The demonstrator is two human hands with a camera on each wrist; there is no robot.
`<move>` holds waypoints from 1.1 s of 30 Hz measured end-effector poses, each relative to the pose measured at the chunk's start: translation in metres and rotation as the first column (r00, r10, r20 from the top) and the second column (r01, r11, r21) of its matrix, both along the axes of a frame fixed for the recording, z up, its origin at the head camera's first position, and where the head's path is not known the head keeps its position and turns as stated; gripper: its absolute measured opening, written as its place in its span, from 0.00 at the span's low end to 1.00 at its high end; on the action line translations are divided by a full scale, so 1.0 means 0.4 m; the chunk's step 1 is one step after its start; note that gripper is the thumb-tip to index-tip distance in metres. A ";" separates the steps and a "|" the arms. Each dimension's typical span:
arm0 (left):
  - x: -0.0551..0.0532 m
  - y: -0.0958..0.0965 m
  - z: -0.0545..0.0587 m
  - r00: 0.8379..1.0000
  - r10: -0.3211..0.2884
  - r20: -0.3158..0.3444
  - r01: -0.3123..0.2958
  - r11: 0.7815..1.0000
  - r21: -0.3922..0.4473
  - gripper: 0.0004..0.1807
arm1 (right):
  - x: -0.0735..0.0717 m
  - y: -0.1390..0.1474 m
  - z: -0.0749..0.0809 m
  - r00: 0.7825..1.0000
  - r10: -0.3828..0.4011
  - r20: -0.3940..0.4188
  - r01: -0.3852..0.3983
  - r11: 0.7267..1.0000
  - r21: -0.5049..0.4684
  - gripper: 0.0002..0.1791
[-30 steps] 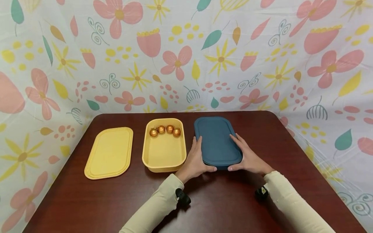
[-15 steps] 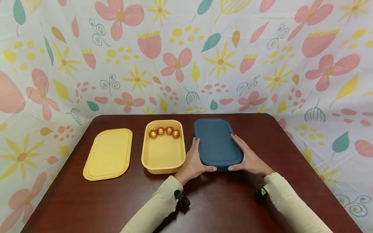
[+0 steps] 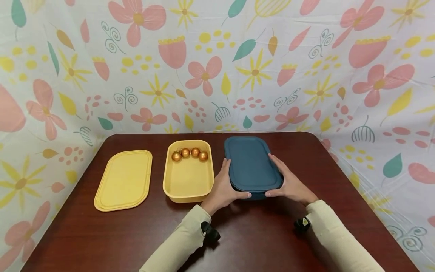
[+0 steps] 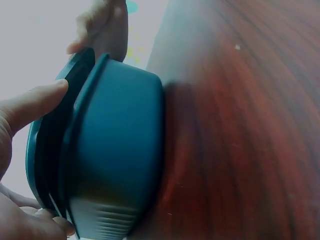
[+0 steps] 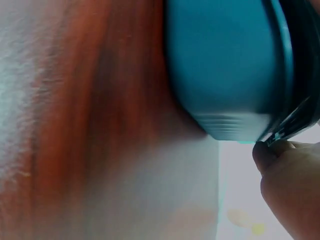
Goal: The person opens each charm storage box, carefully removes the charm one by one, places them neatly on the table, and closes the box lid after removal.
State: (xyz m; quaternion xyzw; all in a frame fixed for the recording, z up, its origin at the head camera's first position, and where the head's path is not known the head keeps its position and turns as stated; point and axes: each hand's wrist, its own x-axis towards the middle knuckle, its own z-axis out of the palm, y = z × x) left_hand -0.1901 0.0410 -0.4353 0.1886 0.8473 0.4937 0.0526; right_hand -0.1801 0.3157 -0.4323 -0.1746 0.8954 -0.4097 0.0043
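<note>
- The blue lid (image 3: 253, 164) sat right of centre in the head view: a matte, dark slate-blue rounded rectangle, with a shallow groove running just inside its edge and framing a flat, plain middle.
- Below it stood the blue box (image 4: 117, 135), upright on the table (image 3: 265, 241). The left wrist view showed its smooth side wall, teal in that light, rounded corners, a projecting rim and a pale, finely ribbed patch at the lower end.
- Lid and box did not meet all along: a dark gap separated the lid's edge from the rim in the left wrist view, wider toward the lower left of the frame, so the lid lay tilted.
- The left hand (image 3: 222, 190) gripped the lid at its lower left corner, thumb at the near edge, fingers along the side.
- The right hand (image 3: 292, 186) gripped the lower right corner likewise; the two thumbs were apart.
- Left of the left hand stood a yellow box (image 3: 188, 177), with four shiny copper-coloured balls (image 3: 185, 152) along its far end.
- A yellow lid (image 3: 124, 180), grooved near its edge, lay flat at the left of the frame.
</note>
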 end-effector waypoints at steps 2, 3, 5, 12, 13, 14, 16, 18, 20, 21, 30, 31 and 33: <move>0.003 -0.001 0.010 1.000 0.004 -0.015 -0.003 1.000 0.024 0.71 | 0.004 0.001 0.012 1.000 0.006 0.007 -0.005 1.000 -0.025 0.70; 0.002 -0.003 0.015 1.000 0.004 -0.019 -0.003 0.999 0.036 0.71 | 0.006 0.002 0.019 1.000 0.009 0.010 -0.009 0.999 -0.036 0.69; 0.003 -0.007 0.028 1.000 0.005 -0.026 -0.003 0.998 0.065 0.70 | 0.010 0.001 0.033 1.000 0.010 0.011 -0.009 0.998 -0.059 0.69; 0.006 -0.027 0.071 0.999 0.000 -0.043 0.007 0.987 0.162 0.70 | 0.025 -0.008 0.068 1.000 -0.020 -0.004 0.020 0.995 -0.102 0.69; 0.006 -0.028 0.076 0.999 -0.003 -0.049 0.011 0.985 0.174 0.69 | 0.026 -0.009 0.072 1.000 -0.025 -0.012 0.024 0.993 -0.114 0.68; 0.007 -0.030 0.080 0.999 -0.005 -0.054 0.014 0.983 0.182 0.69 | 0.028 -0.008 0.076 0.999 -0.024 -0.021 0.021 0.991 -0.130 0.68; 0.007 -0.033 0.090 0.998 -0.005 -0.064 0.017 0.980 0.197 0.69 | 0.029 -0.007 0.084 0.999 -0.019 -0.045 0.011 0.986 -0.169 0.67; 0.007 -0.037 0.098 0.998 -0.002 -0.066 0.016 0.977 0.212 0.69 | 0.029 -0.003 0.090 0.997 -0.015 -0.079 -0.002 0.976 -0.216 0.65; 0.009 -0.042 0.107 0.998 -0.002 -0.059 0.015 0.974 0.227 0.69 | 0.028 0.000 0.095 0.991 -0.020 -0.129 -0.014 0.967 -0.253 0.62; 0.011 -0.044 0.110 0.998 -0.003 -0.055 0.016 0.972 0.235 0.69 | 0.028 0.001 0.096 0.988 -0.025 -0.154 -0.017 0.964 -0.267 0.59; 0.031 -0.054 0.136 0.998 -0.068 -0.009 0.066 0.935 0.349 0.69 | 0.024 -0.007 0.104 0.894 -0.260 -0.364 0.116 0.920 -0.373 0.32; 0.033 -0.053 0.138 0.997 -0.072 -0.009 0.071 0.931 0.357 0.69 | 0.023 -0.009 0.104 0.882 -0.289 -0.371 0.132 0.909 -0.395 0.30; 0.037 -0.051 0.141 0.996 -0.085 -0.009 0.083 0.925 0.371 0.70 | 0.023 -0.014 0.107 0.861 -0.336 -0.382 0.150 0.885 -0.441 0.26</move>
